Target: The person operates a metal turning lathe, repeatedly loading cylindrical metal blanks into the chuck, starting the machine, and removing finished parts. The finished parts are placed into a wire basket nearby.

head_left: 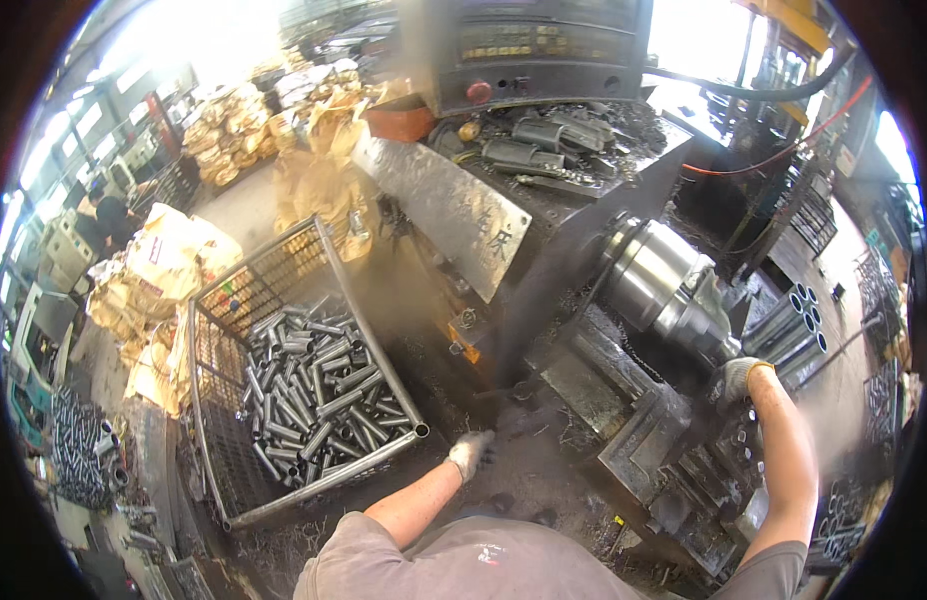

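Observation:
My right hand (734,382), in a light knit glove, is curled at the outer end of a shiny lathe chuck (656,275). Its fingers bend away from me, and what they grip is hidden. Low in the middle, my left hand (471,455) hangs in a light glove with a dark palm. Its fingers are loosely apart and nothing shows in them. Nearest to that hand is a wire-mesh bin (369,335) with a pipe rim. Many short metal tubes (319,385) lie jumbled inside it.
Under the chuck lies the dark, chip-covered lathe bed (624,430). Several longer tubes (799,315) are stacked beyond my right hand. A tilted metal plate (449,210) and a control panel with a red button (479,92) stand ahead. Paper sacks (169,255) are piled on the left.

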`<control>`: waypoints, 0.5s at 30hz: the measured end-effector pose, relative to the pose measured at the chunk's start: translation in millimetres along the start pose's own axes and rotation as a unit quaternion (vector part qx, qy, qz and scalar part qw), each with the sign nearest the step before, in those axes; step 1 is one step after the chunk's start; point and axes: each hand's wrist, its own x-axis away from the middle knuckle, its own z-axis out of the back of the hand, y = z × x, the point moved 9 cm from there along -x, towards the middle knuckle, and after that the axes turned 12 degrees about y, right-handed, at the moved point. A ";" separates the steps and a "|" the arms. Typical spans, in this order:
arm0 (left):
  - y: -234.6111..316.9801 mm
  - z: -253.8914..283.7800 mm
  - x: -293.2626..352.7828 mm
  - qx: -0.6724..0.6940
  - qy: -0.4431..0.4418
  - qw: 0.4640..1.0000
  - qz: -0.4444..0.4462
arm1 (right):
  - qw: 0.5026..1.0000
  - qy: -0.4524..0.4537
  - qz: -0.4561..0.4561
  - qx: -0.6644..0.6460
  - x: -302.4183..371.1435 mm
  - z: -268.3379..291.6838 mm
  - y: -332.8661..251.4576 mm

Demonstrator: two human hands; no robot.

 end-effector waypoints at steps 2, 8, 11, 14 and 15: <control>4.3 -11.6 32.0 -0.057 0.034 0.997 0.030 | 0.997 0.040 0.038 0.063 -36.6 -45.7 52.4; -104.4 77.1 -45.3 0.033 0.043 0.991 0.123 | 0.904 0.371 0.007 -0.211 1.0 14.6 98.8; -103.7 98.0 -41.2 -0.042 0.125 0.980 0.151 | 0.826 0.384 0.089 -0.402 30.5 29.7 80.8; -97.2 90.1 -61.6 -0.089 0.079 0.985 0.127 | 0.744 0.419 -0.006 -0.521 115.6 44.0 108.8; -94.0 85.3 -61.2 -0.093 0.095 0.983 0.124 | 0.731 0.418 -0.074 -0.534 134.6 40.1 126.8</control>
